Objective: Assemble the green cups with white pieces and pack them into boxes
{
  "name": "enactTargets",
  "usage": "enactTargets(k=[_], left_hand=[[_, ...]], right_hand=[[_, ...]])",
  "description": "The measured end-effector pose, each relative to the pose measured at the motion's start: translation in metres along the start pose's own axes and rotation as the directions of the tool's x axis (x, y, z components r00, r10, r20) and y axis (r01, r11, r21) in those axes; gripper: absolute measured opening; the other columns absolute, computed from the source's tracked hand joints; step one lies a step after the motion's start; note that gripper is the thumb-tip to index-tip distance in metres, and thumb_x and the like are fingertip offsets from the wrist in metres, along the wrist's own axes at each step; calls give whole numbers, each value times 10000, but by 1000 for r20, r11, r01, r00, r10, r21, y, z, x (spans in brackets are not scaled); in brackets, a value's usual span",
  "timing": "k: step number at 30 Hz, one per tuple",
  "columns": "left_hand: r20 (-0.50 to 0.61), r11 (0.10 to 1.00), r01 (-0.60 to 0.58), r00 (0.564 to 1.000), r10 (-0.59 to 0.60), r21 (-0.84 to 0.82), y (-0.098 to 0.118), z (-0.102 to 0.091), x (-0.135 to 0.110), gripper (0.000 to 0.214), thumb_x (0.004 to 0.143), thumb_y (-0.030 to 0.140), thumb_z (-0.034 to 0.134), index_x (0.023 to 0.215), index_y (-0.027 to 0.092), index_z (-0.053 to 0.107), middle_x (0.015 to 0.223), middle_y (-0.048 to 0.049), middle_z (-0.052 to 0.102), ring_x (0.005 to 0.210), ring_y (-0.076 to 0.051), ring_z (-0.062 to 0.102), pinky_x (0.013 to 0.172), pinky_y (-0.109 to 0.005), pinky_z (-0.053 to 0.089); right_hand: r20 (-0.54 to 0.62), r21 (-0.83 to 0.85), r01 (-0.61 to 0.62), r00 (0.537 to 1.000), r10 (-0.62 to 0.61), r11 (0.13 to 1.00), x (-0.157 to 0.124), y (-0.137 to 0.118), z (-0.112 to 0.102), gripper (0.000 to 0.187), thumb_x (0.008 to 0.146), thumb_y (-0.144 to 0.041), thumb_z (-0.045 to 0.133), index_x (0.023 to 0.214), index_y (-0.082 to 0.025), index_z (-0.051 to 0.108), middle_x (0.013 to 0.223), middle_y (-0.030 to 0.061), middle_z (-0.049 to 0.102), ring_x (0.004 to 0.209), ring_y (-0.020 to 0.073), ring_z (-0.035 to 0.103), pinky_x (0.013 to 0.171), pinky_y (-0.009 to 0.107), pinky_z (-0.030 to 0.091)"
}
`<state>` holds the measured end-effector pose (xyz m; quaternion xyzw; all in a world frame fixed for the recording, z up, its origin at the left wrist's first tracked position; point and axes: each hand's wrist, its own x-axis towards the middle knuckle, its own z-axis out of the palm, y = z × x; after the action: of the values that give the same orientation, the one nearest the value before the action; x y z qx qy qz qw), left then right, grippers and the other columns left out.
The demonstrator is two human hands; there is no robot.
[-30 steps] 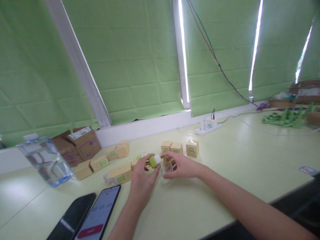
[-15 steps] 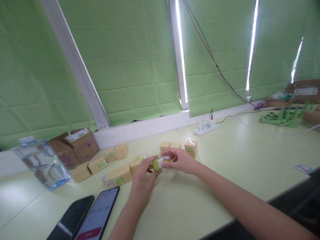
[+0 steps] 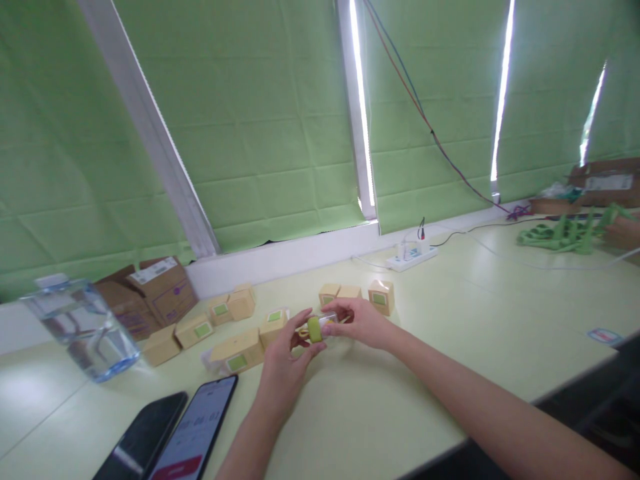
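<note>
A small clear container (image 3: 327, 322) with a green cap (image 3: 315, 329) is held between my hands above the table. My left hand (image 3: 290, 350) has its thumb and fingers around the green cap end. A thin yellow loop shows beside the cap, near those fingers. My right hand (image 3: 357, 323) pinches the clear end between thumb and fingers. Something white and yellow shows inside the clear part, too small to make out. Close to the left hand stands a cream box (image 3: 273, 325) with a green label. Another cream box (image 3: 381, 297) is just beyond the right hand.
More cream boxes (image 3: 235, 352) stand at left and behind the hands. Two phones (image 3: 197, 427) lie at front left, one showing a running timer. A large water bottle (image 3: 85, 327), a cardboard box (image 3: 163, 293), a power strip (image 3: 413, 257) and green straps (image 3: 555, 233) are farther out.
The container has turned slightly in my hands, so the green cap faces more toward me and less of the white part shows. Both hands stay in nearly the same place.
</note>
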<state>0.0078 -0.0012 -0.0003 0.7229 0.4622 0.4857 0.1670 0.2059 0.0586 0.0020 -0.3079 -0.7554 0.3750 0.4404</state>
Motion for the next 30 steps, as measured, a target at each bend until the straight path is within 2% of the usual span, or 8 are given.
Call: enactTargets(k=[7, 14, 19, 24, 27, 30], left_hand=[[-15, 996, 21, 1000, -19, 85, 4, -1, 0, 441, 790, 332, 703, 1199, 202, 602, 1023, -63, 717, 806, -183, 685, 797, -356, 553], [-20, 999, 29, 999, -29, 24, 3, -1, 0, 455, 780, 351, 716, 1197, 205, 605, 1074, -76, 713, 838, -196, 700, 816, -376, 561], [-51, 997, 48, 997, -51, -52, 0, -2, 1, 476, 796, 387, 701, 1218, 195, 596, 1075, -86, 717, 877, -213, 714, 840, -374, 566], [-55, 999, 29, 998, -28, 29, -5, -5, 1, 385, 893, 428, 575, 1199, 203, 635, 1132, -98, 706, 902, -216, 714, 833, -361, 563], [-45, 1000, 25, 999, -24, 18, -5, -6, 1, 391, 878, 433, 595, 1185, 197, 649, 1110, -99, 721, 876, -218, 721, 822, -361, 572], [-63, 997, 80, 995, -80, -13, -2, -4, 1, 414, 838, 438, 644, 1172, 194, 661, 1093, -97, 737, 903, -234, 726, 845, -383, 574]], right_hand=[[-3, 25, -13, 1000, 13, 1000, 1, 2, 0, 544, 712, -529, 765, 1113, -165, 708, 920, 73, 731, 836, 207, 671, 770, 322, 531], [29, 43, 5, 1000, -7, 999, -3, -4, -2, 479, 817, -490, 679, 1170, -167, 688, 936, 76, 728, 857, 211, 674, 792, 342, 536], [51, 153, -25, 999, 17, 988, 0, 0, -1, 535, 781, -482, 723, 1210, -169, 659, 997, 80, 731, 914, 229, 683, 836, 367, 545], [69, 187, -61, 996, 49, 981, 3, 4, 0, 563, 789, -554, 689, 1185, -154, 672, 1022, 92, 724, 912, 244, 692, 800, 376, 571], [95, 237, -73, 994, 52, 969, 2, 5, 0, 570, 790, -558, 686, 1201, -164, 663, 1040, 92, 719, 908, 240, 695, 767, 361, 589], [92, 229, -66, 995, 46, 971, 2, 7, 1, 569, 783, -554, 696, 1196, -164, 668, 1023, 91, 723, 902, 239, 697, 785, 375, 587]])
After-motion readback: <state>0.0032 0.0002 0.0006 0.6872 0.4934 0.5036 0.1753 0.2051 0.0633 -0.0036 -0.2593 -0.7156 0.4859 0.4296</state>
